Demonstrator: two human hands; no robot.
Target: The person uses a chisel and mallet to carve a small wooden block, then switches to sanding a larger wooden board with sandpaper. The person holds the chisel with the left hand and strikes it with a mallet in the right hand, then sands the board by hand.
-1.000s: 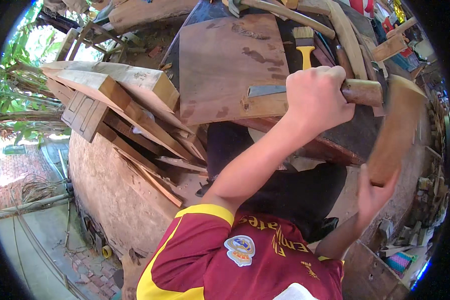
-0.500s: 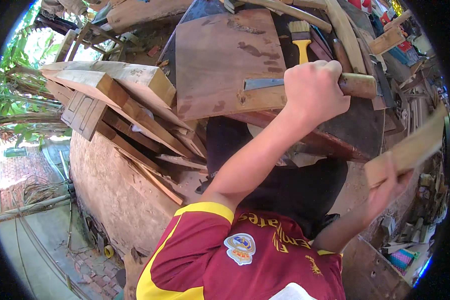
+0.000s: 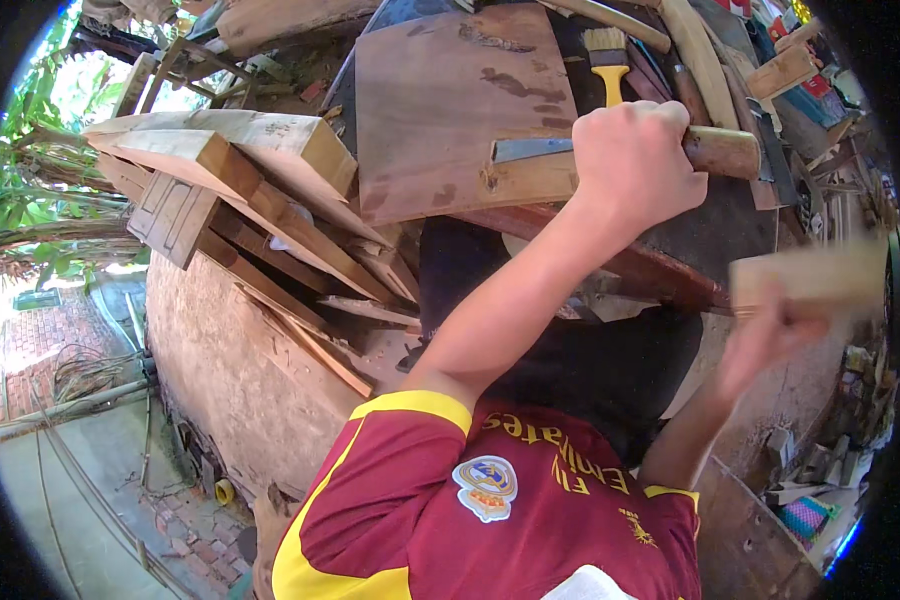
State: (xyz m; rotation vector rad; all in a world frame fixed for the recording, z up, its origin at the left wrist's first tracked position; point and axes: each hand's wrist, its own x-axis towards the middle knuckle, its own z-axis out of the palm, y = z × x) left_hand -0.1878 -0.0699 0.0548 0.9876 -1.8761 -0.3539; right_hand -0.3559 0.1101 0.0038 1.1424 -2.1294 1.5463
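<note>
My left hand (image 3: 635,160) is wrapped round a chisel, its wooden handle (image 3: 727,153) sticking out to the right and its flat metal blade (image 3: 532,149) to the left. Under the blade a short piece of pale wood (image 3: 530,184) lies along the near edge of a thin brown board (image 3: 450,100); its right end is hidden behind my fist. Lower right, my right hand (image 3: 770,340) grips a thick wooden block (image 3: 815,278), blurred by motion. The block is held apart from the chisel's handle end.
Long timber pieces (image 3: 260,150) are stacked at the left. Beyond my left hand lie a yellow-handled brush (image 3: 608,65) and several wooden-handled tools on a dark surface. A reddish-brown beam (image 3: 660,270) runs below my left forearm. Wood scraps and clutter line the right side.
The wooden block in my right hand has swung from a steep slant to nearly level. My left hand and the chisel stay almost in place, with a slight shift of the whole view.
</note>
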